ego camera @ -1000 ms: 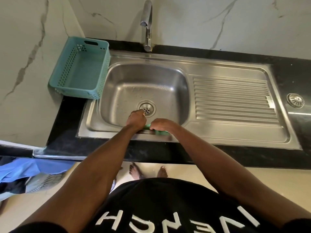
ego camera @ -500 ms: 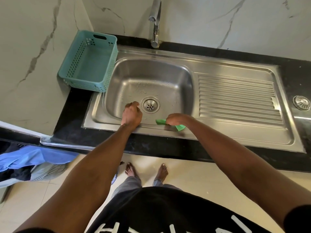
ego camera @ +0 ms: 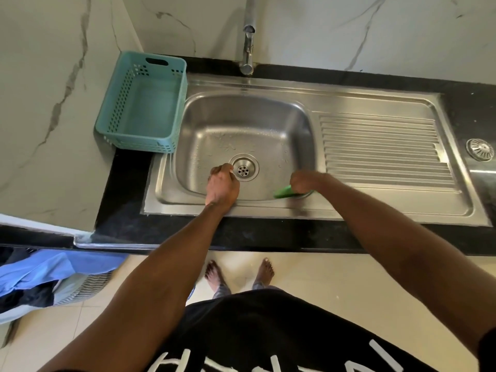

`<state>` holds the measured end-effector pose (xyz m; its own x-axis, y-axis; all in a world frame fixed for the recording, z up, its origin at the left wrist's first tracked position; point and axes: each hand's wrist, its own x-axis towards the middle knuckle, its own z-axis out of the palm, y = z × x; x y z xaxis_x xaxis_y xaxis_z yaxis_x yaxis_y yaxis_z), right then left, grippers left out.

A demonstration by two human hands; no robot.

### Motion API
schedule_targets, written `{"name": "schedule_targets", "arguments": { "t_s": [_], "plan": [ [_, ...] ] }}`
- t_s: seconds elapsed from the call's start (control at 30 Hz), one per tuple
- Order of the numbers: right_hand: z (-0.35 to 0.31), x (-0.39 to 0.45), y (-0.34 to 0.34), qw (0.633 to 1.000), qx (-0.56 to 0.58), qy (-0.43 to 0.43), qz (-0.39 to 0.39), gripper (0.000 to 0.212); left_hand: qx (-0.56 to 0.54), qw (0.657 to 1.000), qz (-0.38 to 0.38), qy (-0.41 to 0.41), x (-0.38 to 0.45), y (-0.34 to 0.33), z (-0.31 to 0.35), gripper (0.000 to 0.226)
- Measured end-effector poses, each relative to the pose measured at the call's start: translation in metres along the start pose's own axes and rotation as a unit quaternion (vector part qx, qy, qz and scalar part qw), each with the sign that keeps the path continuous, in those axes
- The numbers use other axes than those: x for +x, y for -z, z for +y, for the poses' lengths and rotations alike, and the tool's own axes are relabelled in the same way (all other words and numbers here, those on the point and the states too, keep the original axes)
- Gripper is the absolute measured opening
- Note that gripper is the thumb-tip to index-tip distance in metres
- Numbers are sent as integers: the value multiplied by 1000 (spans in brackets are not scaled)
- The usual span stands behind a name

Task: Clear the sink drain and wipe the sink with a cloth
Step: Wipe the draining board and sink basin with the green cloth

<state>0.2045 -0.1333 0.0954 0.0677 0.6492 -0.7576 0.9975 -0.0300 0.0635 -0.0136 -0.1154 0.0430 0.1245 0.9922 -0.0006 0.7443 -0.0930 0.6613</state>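
Left hand curled, knuckles just beside the drain; whether it holds anything, cannot tell. Right hand grips green cloth at the sink basin's front-right corner. Best to wipe with overlapping strokes toward the drain.

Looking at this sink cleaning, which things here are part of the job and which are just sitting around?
Part of the job:
sink basin
drain
green cloth, held in the right hand
left hand, by the drain

Just sitting around:
teal basket
tap
loose strainer on the counter
clothes pile on the floor
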Motion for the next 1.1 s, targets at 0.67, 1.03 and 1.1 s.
{"name": "schedule_targets", "arguments": {
  "t_s": [0.67, 1.03, 1.1],
  "plan": [
    [-156, 36, 14, 954, 287, 58, -57, 65, 161, 974, -23, -159, 32, 86, -97, 32],
    [-245, 65, 41, 710, 697, -45, -89, 27, 125, 987, 46, -87, 36, 105, -108, 17],
    [-256, 74, 51, 599, 790, -65, -109, 33, 117, 988, 52, -91, 36, 103, -109, 12]
  ]
}}
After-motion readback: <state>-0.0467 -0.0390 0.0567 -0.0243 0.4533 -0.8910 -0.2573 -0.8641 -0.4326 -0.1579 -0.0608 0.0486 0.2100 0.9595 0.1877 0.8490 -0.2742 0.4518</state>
